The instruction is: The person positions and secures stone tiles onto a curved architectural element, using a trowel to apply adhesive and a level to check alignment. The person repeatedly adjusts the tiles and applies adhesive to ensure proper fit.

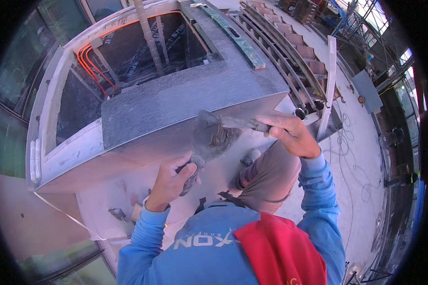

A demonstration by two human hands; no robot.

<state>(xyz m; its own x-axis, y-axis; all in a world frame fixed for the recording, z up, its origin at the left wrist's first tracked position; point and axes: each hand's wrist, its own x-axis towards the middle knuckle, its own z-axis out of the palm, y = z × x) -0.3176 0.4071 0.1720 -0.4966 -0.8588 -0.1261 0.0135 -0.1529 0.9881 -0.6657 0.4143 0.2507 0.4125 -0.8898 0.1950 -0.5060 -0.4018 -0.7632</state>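
Note:
My left hand (pixel 172 181) is closed round the dark handle of a trowel (pixel 202 142), whose grey blade is held up by the front face of a stone-topped counter (pixel 176 102). A lump of wet grey mortar (pixel 223 138) lies on that blade. In my right hand (pixel 292 135), thumb and fingers pinch the handle of a narrow putty knife (pixel 237 123). Its flat blade reaches left, touching or just over the mortar; which of the two I cannot tell. Both tools are smeared with grey.
A green spirit level (pixel 234 40) lies on the counter top. Orange conduits (pixel 88 66) run inside the counter's opening. To the right stand metal rails (pixel 276 52) beside brown corrugated pieces (pixel 297 40) and an upright pale strip (pixel 329 85). A thin cable (pixel 349 156) loops over the floor.

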